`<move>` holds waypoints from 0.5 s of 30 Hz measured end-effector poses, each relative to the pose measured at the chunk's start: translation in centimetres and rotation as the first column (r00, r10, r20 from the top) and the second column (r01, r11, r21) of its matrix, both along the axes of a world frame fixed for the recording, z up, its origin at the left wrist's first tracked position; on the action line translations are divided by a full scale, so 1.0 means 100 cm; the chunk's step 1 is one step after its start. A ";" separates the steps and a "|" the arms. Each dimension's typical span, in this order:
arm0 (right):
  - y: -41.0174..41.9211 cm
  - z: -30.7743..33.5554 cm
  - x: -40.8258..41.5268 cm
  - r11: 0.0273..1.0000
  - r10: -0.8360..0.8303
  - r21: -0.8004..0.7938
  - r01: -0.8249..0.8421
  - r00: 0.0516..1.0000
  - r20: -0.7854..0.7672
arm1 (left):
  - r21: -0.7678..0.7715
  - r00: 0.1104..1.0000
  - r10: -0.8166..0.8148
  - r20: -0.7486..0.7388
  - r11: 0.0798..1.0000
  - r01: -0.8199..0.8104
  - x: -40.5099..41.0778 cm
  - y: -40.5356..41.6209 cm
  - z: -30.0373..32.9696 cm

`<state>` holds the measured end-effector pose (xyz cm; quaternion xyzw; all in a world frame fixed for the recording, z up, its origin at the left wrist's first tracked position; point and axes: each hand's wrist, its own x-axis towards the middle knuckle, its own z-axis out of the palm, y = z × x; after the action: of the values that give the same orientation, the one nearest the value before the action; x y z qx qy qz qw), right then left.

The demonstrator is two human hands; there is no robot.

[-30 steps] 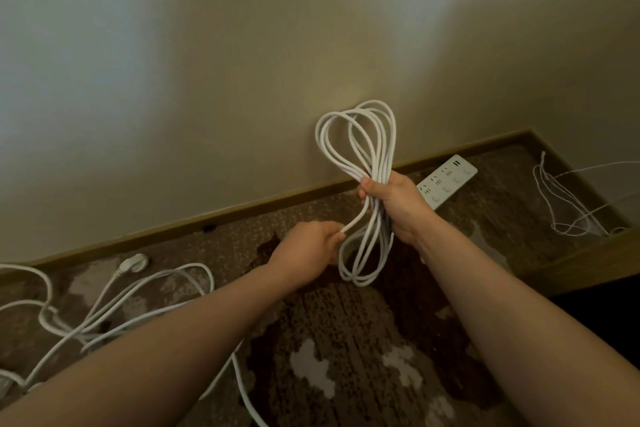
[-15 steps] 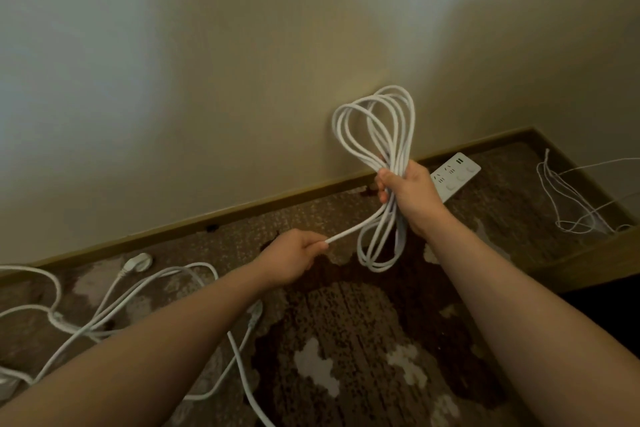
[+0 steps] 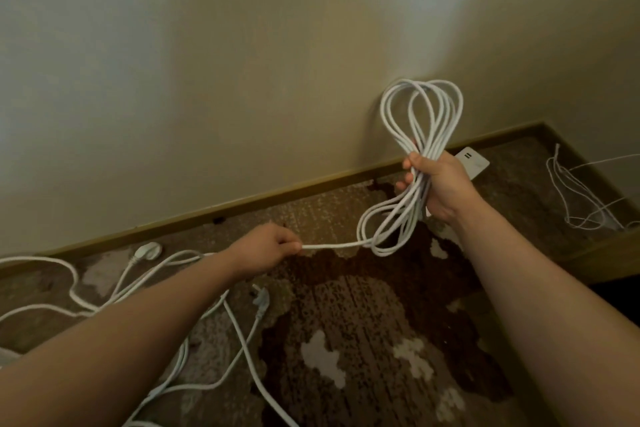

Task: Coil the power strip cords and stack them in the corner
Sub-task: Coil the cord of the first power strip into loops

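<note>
White cord coil (image 3: 412, 156) bunches in the right hand's (image 3: 441, 184) closed grip; left hand (image 3: 265, 250) pinches its taut tail.

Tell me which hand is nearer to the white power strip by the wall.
Right. The right hand holds the coiled cord just in front of the power strip; the left hand pinches the cord far to its left.

We see a white cord (image 3: 420, 114) gathered into several long loops, pinched at the middle so the loops fan above and hang below, with one strand running out straight to the left. Behind it a white power strip (image 3: 475, 160) lies flat on the floor by the wall. More loose white cords (image 3: 166, 262) sprawl on the floor at left.
</note>
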<state>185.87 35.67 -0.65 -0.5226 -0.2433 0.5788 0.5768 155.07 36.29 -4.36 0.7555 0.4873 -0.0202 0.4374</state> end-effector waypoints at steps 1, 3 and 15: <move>-0.001 0.001 0.000 1.000 0.028 0.013 -0.028 1.000 0.001 | 0.002 1.000 -0.015 -0.007 1.000 0.015 0.000 -0.002 -0.002; -0.002 0.003 0.000 0.997 0.072 0.022 -0.073 0.997 0.019 | -0.001 0.999 -0.039 -0.029 0.999 0.039 -0.003 -0.003 -0.004; -0.006 0.008 0.019 0.958 0.283 -0.057 -0.281 0.898 0.335 | -0.355 0.977 0.212 0.012 0.915 -0.194 -0.065 0.042 0.020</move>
<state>187.78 35.10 0.19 -0.5761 -0.4101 0.5580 0.4341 148.59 40.49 -2.36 0.6107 0.5405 -0.0424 0.5772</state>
